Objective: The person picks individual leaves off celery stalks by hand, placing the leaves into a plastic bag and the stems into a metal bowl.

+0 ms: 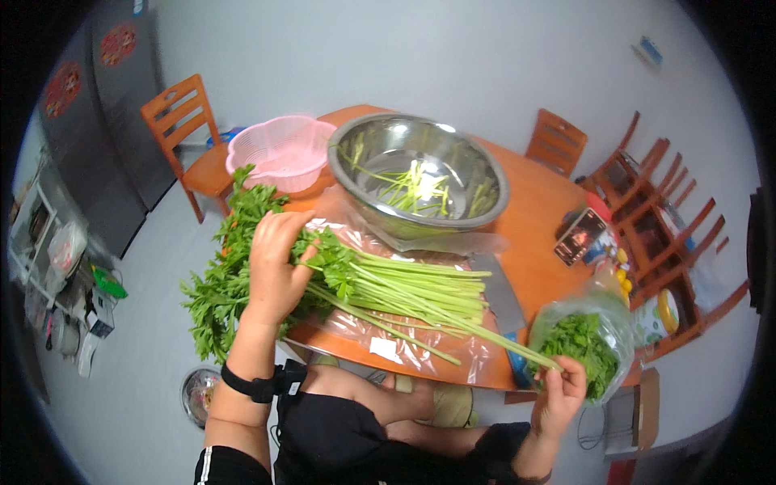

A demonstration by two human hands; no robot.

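Observation:
A bunch of leafy celery (424, 285) lies on clear plastic film (388, 348) at the table's near side, leaves to the left. My left hand (282, 260) is over the leaves, thumb and fingers spread apart; whether it grips any leaf is unclear. Between the fingertips of my right hand (561, 388) is the lower end of a celery stalk (503, 341), which slants across the bunch. Cut green stems (418, 188) lie in the large steel bowl (418, 224) behind the bunch. Right beside my right hand, a clear plastic bag (624, 364) holds green leaves (579, 345).
A pink plastic basket (279, 151) stands left of the bowl on the wooden table (533, 200). A grey flat blade-like thing (503, 294) lies right of the stalks. Farther right is a phone (580, 236) with its screen lit. Wooden chairs (182, 139) stand around; a metal basin (197, 394) is on the floor.

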